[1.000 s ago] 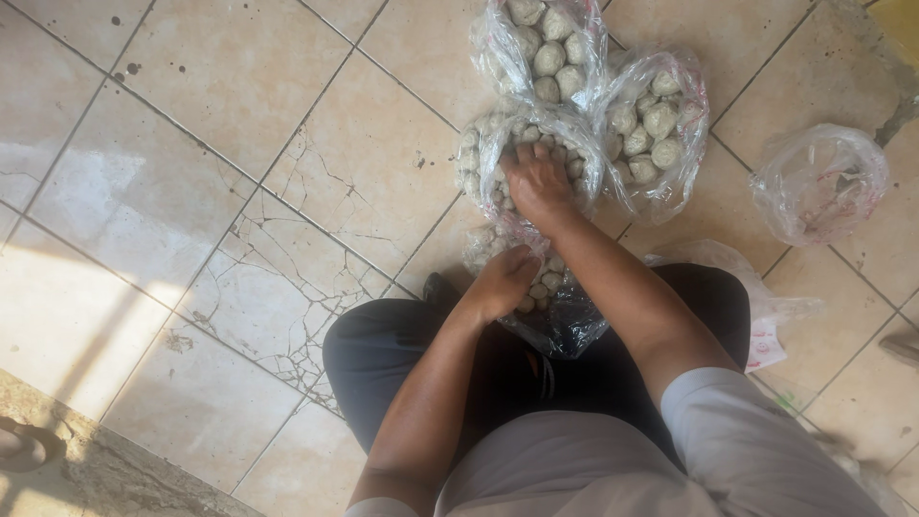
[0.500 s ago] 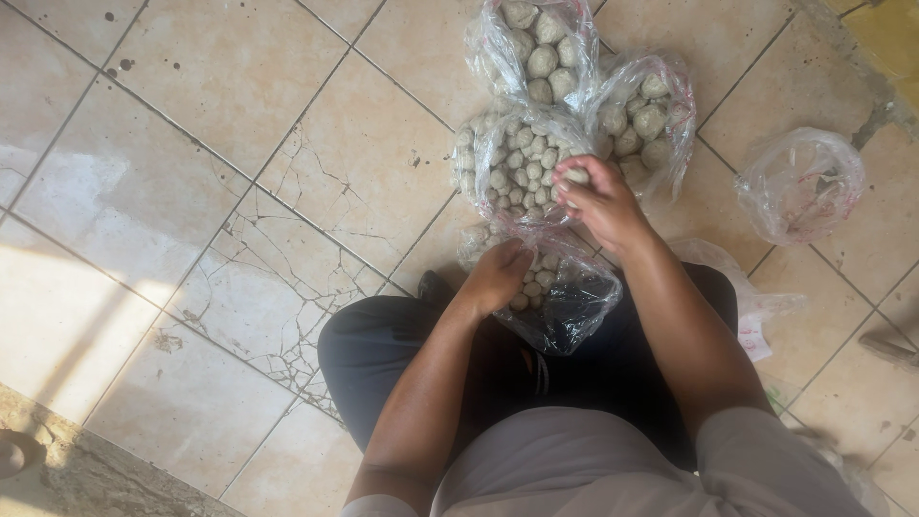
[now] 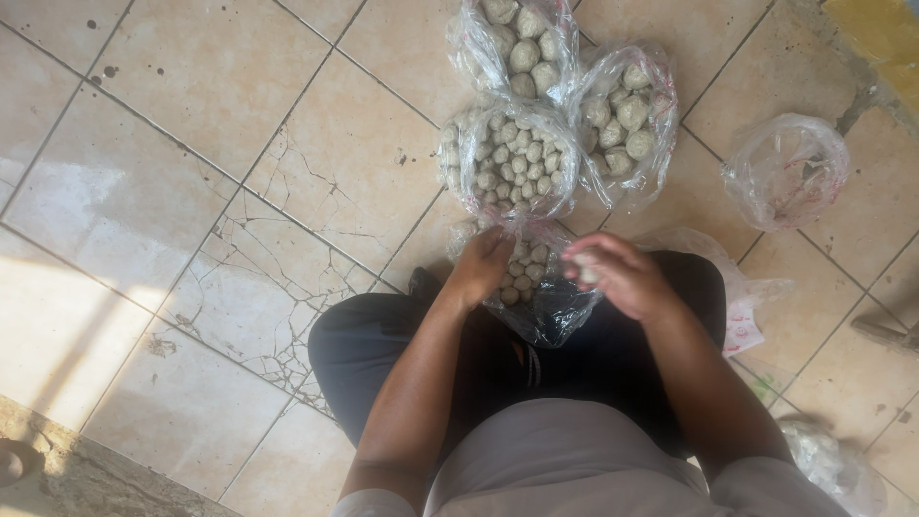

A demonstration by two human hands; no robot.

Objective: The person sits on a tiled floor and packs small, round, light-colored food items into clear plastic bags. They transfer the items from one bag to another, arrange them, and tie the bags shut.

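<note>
1. Pale grey balls (image 3: 586, 272) fill the right hand (image 3: 624, 280), whose fingers curl loosely around them just beside the mouth of the lap bag; that cupped grip is partly open, so one ball could roll out over the knee onto the tiles.
2. Left hand (image 3: 481, 268) pinches the rim of the clear plastic bag on the lap (image 3: 538, 297), fingers closed on the film. The bag sits between the knees on dark trousers (image 3: 383, 354), part-filled with small balls. If that pinch slackens, I'd say the mouth folds shut and the balls miss.
3. Thin film, heavy load: a hard tug at the rim could stretch or tear it and spill the lot.
4. Just ahead, touching the lap bag, stands an open bag of small balls (image 3: 507, 158). Its mouth gapes upward; a nudge from a forearm might tip it.
5. Behind it lean two bags of larger balls, one at the top (image 3: 517, 43) and one to the right (image 3: 622, 110), pressed together, so one slipping may take the other.
6. Well off to the right sits a nearly empty crumpled bag (image 3: 785, 172) on the cracked beige tile floor (image 3: 239, 239), where loose balls would roll far.
</note>
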